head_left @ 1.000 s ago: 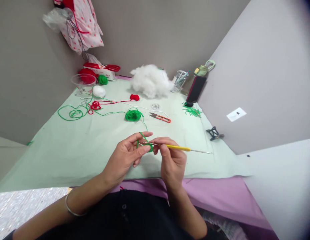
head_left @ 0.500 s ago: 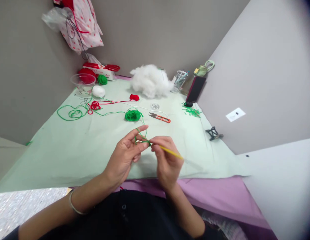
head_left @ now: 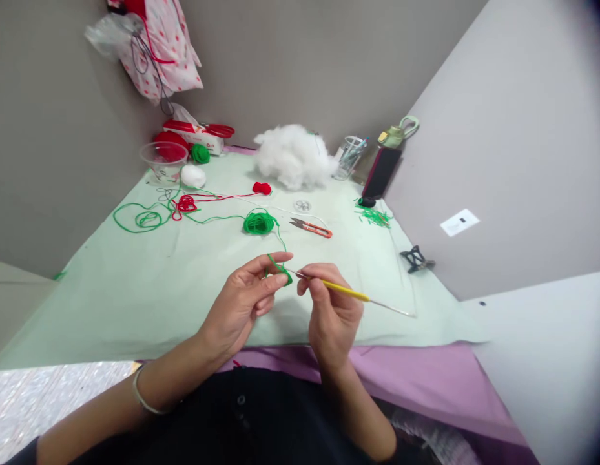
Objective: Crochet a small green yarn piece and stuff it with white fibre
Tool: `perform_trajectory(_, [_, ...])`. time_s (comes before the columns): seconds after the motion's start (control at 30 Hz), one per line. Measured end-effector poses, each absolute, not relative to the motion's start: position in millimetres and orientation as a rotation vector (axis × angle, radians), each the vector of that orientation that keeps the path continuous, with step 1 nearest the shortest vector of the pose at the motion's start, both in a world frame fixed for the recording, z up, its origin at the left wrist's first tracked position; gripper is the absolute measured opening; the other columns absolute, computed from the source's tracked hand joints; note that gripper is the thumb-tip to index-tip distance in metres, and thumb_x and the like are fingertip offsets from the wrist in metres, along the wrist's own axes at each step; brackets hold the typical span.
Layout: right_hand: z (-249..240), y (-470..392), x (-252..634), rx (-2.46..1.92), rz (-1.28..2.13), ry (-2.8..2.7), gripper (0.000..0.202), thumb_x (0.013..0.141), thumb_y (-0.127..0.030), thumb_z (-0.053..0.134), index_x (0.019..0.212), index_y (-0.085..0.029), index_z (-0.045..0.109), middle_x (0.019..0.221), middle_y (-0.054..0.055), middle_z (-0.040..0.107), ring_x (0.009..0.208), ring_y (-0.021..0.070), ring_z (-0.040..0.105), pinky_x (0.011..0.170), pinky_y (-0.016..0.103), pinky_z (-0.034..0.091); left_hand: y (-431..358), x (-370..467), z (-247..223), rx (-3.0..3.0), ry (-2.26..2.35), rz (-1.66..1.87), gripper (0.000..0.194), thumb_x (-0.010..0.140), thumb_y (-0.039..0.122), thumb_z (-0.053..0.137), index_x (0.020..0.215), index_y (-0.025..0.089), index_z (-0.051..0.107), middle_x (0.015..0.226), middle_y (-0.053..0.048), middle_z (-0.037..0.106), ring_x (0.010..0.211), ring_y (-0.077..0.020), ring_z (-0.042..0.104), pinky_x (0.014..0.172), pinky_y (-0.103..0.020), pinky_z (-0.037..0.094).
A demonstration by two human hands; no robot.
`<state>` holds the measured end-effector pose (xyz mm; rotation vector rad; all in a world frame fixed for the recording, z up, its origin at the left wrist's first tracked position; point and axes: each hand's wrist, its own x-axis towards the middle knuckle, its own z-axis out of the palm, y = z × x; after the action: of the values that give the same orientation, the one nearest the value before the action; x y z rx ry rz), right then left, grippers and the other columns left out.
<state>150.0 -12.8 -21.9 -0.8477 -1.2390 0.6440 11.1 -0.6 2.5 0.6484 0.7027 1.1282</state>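
From where I stand, the left hand [head_left: 244, 290] pinches a small green crochet piece [head_left: 289, 278] between thumb and fingers, index finger extended under green yarn [head_left: 272, 260]. The strand runs to the green yarn ball [head_left: 259, 223] just beyond. Stitching appears in hand; the next move likely calls for even tension. The yellow-handled crochet hook [head_left: 345, 290] points left at the piece, long axis sloping down rightward; loop entry cannot be told. The right hand [head_left: 334, 316] grips its handle like a pencil, fingers closed.
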Motion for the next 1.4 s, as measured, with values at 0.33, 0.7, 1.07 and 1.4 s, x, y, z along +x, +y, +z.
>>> perform_trajectory(0.33, [-22.9, -14.6, 151.1, -0.863, 0.581, -1.181, 0.017, 0.100, -0.018, 0.059, 0.099, -0.024, 0.076, 0.085, 0.001, 0.068, 0.069, 0.0122, 0.061, 0.066, 0.030, 0.049, 1.2, 8.0, -0.7, 0.679, 0.721, 1.148, 0.026, 0.082, 0.019, 0.082, 0.107, 0.022, 0.082, 0.081, 0.003, 0.054, 0.049, 0.0033, 0.034, 0.043, -0.011, 0.026])
perform_trajectory(0.7, [-22.6, -15.4, 150.3, -0.861, 0.665, -1.145, 0.017, 0.100, -0.019, 0.060, 0.097, -0.023, 0.075, 0.084, 0.000, 0.065, 0.069, 0.0111, 0.060, 0.066, 0.029, 0.048, -1.8, 8.6, 0.5, 0.712, 0.736, 1.090, 0.023, 0.081, 0.022, 0.083, 0.104, 0.022, 0.083, 0.082, 0.002, 0.055, 0.048, 0.0028, 0.033, 0.043, -0.013, 0.025])
perform_trajectory(1.07, [-23.9, -14.1, 153.0, -0.845, 0.671, -1.093, 0.015, 0.100, -0.021, 0.061, 0.096, -0.023, 0.076, 0.083, 0.000, 0.064, 0.069, 0.0108, 0.060, 0.066, 0.028, 0.048, 0.0, 6.3, 0.5, 0.712, 0.745, 1.088, 0.026, 0.082, 0.022, 0.081, 0.108, 0.021, 0.082, 0.078, 0.004, 0.050, 0.049, 0.0021, 0.033, 0.044, -0.014, 0.025])
perform_trajectory(1.4, [-28.4, -18.5, 148.1, -0.919, 0.448, -1.407, 0.023, 0.097, -0.013, 0.060, 0.107, -0.027, 0.076, 0.092, 0.004, 0.068, 0.082, 0.0163, 0.066, 0.069, 0.031, 0.055, -5.2, 13.3, 0.8, 0.798, 0.782, 1.144, 0.056, 0.076, 0.020, 0.087, 0.130, 0.027, 0.072, 0.083, 0.003, 0.059, 0.052, -0.0018, 0.038, 0.043, -0.015, 0.030])
